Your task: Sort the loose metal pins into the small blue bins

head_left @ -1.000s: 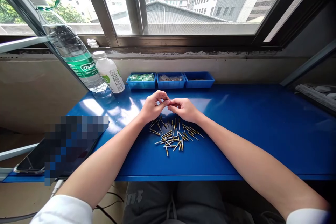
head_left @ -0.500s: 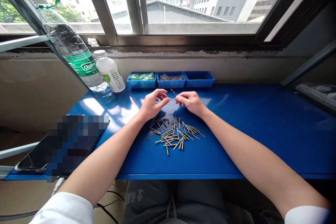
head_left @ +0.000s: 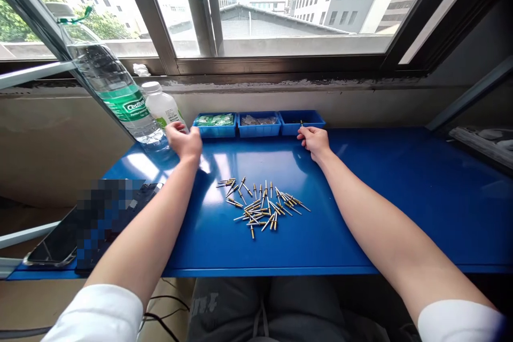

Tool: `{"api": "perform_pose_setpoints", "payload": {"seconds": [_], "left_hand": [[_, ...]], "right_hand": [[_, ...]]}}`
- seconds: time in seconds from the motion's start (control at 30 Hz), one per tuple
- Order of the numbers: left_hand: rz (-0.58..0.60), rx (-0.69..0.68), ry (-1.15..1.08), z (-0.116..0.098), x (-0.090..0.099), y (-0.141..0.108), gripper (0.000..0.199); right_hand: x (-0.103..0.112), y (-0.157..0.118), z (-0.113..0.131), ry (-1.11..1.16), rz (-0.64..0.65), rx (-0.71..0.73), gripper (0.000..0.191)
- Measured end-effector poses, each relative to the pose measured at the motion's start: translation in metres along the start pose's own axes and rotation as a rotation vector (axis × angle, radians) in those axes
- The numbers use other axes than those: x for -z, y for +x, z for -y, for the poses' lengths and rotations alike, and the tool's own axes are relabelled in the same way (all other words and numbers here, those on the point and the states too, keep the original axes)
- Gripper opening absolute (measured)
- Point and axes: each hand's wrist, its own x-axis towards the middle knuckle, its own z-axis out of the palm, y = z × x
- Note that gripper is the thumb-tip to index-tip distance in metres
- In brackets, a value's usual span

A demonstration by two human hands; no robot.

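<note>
Nearest, slim metal rivets [head_left: 259,209] lie in a loose pile on the glossy blue table [head_left: 417,214], just below both hands. The right hand [head_left: 315,141] rests its slightly curled fingers at a blue plastic tray [head_left: 300,123], apparently gripping nothing; the left hand [head_left: 183,141] sits half-open beside a white plastic bottle [head_left: 162,107].

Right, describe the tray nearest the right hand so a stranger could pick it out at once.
At the back of the blue bench, three blue trays sit in a row. Take the far-right one, just ahead of the right hand. Its neighbours hold green packets and clear packets; it holds only a few small loose pieces.
</note>
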Motion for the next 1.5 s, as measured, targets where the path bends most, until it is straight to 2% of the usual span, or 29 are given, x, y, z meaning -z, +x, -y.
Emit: {"api": "perform_pose_setpoints", "payload": {"seconds": [0.03, 0.1, 0.2, 0.27, 0.43, 0.57, 0.67, 0.83, 0.93, 1.0, 1.1, 1.17, 1.27, 1.33, 1.43, 1.5], "left_hand": [[-0.097, 0.074, 0.028, 0.004, -0.002, 0.013, 0.043], [-0.204, 0.112, 0.047, 0.011, -0.005, 0.036, 0.055], [-0.162, 0.187, -0.028, 0.017, -0.01, 0.059, 0.071], [-0.131, 0.169, -0.05, 0.021, -0.012, 0.066, 0.075], [-0.137, 0.2, 0.014, 0.028, -0.014, 0.067, 0.079], [-0.221, 0.221, 0.088, 0.024, -0.017, 0.063, 0.078], [-0.27, 0.294, 0.152, 0.018, -0.022, 0.064, 0.079], [-0.338, 0.422, 0.162, 0.012, -0.032, 0.071, 0.098], [-0.328, 0.483, 0.137, 0.008, -0.035, 0.073, 0.093], [-0.282, 0.507, 0.123, 0.006, -0.036, 0.072, 0.082], [-0.187, 0.449, 0.074, 0.0, -0.035, 0.064, 0.069], [-0.233, 0.419, 0.062, -0.005, -0.035, 0.054, 0.071], [-0.195, 0.208, 0.07, -0.017, -0.037, 0.028, 0.054], [-0.002, 0.084, 0.062, -0.025, -0.037, 0.006, 0.039], [0.337, -0.03, 0.036, -0.037, -0.033, -0.028, 0.017], [0.487, -0.131, 0.017, -0.042, -0.027, -0.047, 0.012]], "right_hand": [[-0.001, 0.0, 0.0, -0.016, 0.0, 0.004, 0.026], [-0.002, -0.001, 0.0, -0.044, 0.002, 0.011, 0.026], [-0.002, -0.002, -0.001, -0.081, 0.017, 0.023, 0.028], [-0.002, -0.003, -0.003, -0.107, 0.032, 0.044, 0.031], [-0.001, -0.003, -0.006, -0.156, 0.045, 0.088, 0.039], [-0.002, -0.003, -0.006, -0.163, 0.049, 0.109, 0.047], [-0.002, -0.003, -0.005, -0.152, 0.054, 0.109, 0.049], [-0.001, -0.004, -0.004, -0.126, 0.075, 0.083, 0.043], [-0.001, -0.005, -0.003, -0.092, 0.079, 0.067, 0.041], [-0.001, -0.004, -0.003, -0.052, 0.081, 0.052, 0.041], [-0.002, -0.004, -0.002, 0.003, 0.084, 0.046, 0.041], [-0.003, -0.004, -0.002, 0.015, 0.088, 0.052, 0.04], [-0.003, -0.005, 0.0, 0.034, 0.102, 0.066, 0.035], [-0.003, -0.006, 0.0, 0.056, 0.112, 0.08, 0.031], [-0.002, -0.006, 0.0, 0.091, 0.12, 0.096, 0.028], [-0.001, -0.006, 0.0, 0.102, 0.128, 0.103, 0.028]]}}
